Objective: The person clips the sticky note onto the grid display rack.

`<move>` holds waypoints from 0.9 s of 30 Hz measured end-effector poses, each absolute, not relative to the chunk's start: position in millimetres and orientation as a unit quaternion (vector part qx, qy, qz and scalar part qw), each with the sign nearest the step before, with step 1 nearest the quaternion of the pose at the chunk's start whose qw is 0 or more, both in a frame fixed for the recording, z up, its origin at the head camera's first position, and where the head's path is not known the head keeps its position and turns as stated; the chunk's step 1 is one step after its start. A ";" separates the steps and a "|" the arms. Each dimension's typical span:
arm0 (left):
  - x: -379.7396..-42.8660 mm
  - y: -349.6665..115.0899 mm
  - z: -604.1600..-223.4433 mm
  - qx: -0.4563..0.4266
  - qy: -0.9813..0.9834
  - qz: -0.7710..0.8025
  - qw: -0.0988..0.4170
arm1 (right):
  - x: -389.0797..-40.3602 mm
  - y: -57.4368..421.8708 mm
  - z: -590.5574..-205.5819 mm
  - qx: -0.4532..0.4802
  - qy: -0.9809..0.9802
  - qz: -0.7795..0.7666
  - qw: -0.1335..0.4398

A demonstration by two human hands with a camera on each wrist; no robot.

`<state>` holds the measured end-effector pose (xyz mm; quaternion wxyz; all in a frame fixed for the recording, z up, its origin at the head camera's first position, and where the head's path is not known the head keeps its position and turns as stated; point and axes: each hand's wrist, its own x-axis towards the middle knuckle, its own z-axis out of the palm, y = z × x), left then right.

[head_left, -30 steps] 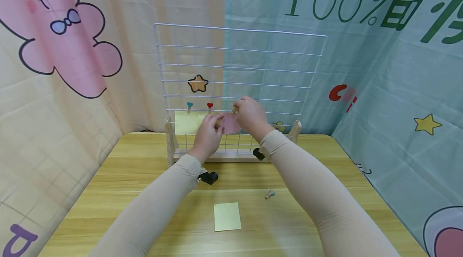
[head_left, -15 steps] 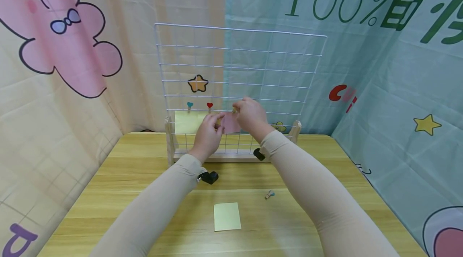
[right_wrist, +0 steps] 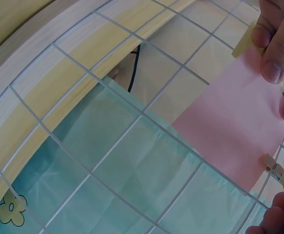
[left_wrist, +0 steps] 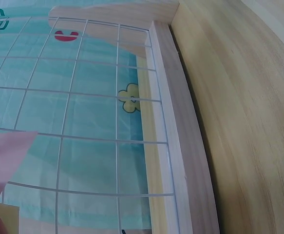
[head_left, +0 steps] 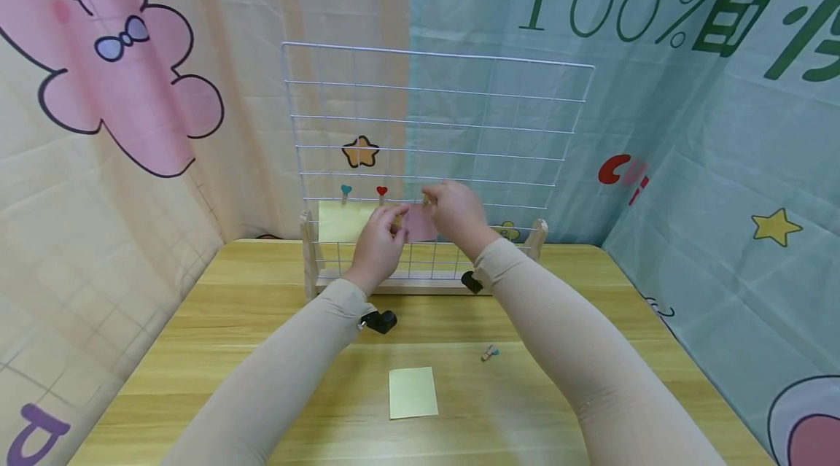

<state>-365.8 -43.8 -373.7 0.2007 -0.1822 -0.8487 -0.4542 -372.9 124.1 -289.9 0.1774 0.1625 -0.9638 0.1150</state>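
Note:
My left hand point(head_left: 377, 246) pinches the left edge of a pink paper note point(head_left: 420, 222) against the wire grid rack point(head_left: 436, 123). At the note's upper edge, my right hand point(head_left: 461, 214) pinches a small wooden clothespin point(right_wrist: 274, 168) with a yellow top. In the right wrist view the clothespin's tip lies on the note's edge, by a grid wire. To the left, a yellow note point(head_left: 343, 221) hangs on the rack, partly behind my left hand. A blue heart clothespin point(head_left: 345, 192) and a red heart clothespin point(head_left: 382, 193) are at its top.
On the wooden table point(head_left: 262, 378) lie a pale yellow note point(head_left: 413, 393) and, right of it, a small clothespin point(head_left: 490, 354) with a blue top. The rack stands in a wooden base point(head_left: 420, 289) before a printed curtain point(head_left: 656, 123).
My right hand has sunk slightly at the pink note's upper edge. The left hand and the note stay where they were.

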 end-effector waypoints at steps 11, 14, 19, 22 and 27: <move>-364.8 -44.7 -373.6 -0.186 -0.843 -0.465 0.194 | -375.4 133.8 -302.3 0.175 -0.959 0.163 0.150; -364.9 -44.9 -373.9 -0.184 -0.843 -0.468 0.191 | -375.8 136.5 -304.6 0.176 -0.957 0.179 0.144; -364.6 -44.7 -374.3 -0.182 -0.844 -0.469 0.186 | -373.0 140.9 -306.1 0.186 -0.948 0.214 0.146; -364.8 -44.5 -374.6 -0.180 -0.844 -0.469 0.186 | -371.6 143.8 -307.6 0.191 -0.948 0.214 0.142; -364.1 -44.6 -374.3 -0.179 -0.846 -0.464 0.192 | -372.3 147.1 -309.4 0.192 -0.950 0.208 0.129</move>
